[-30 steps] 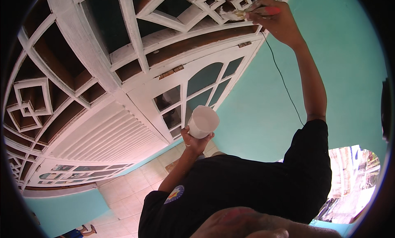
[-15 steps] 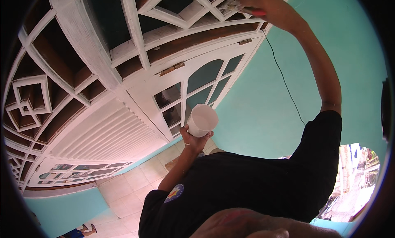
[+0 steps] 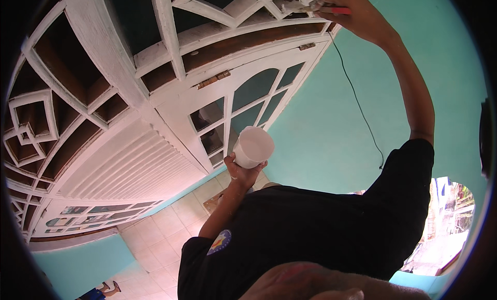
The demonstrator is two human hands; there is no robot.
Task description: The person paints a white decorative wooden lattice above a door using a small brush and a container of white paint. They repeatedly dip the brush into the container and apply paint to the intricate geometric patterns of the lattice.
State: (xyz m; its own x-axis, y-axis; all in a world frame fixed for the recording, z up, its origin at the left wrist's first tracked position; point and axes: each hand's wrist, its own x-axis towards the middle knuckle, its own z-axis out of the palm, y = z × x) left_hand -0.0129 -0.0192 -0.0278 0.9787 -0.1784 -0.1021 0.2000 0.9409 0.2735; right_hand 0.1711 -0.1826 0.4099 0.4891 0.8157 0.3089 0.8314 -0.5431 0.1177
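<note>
My left hand [image 3: 241, 174] grips a white plastic tub [image 3: 253, 146] from below, around its lower side, in front of my body. The tub is tilted and its open mouth shows a pale inside. Raised high at the top right, my right hand [image 3: 357, 15] is closed on a paintbrush [image 3: 339, 10] with a red handle. Its whitish bristles point left, at the white wooden lattice [image 3: 235, 19] above the door. Whether the bristle tips touch the wood is hard to make out. The top of the right hand is cut off by the picture's edge.
Below the lattice is a white door [image 3: 178, 105] with glass panes and hinges; a louvred panel [image 3: 119, 168] lies left of it. A dark cable [image 3: 357, 95] hangs down the turquoise wall [image 3: 321, 129]. Another person's feet [image 3: 111, 288] show at lower left on the tiled floor [image 3: 165, 235].
The raised right hand and brush have shifted slightly right and up along the lattice. The left hand still holds the tub, and the whole view has moved a little.
</note>
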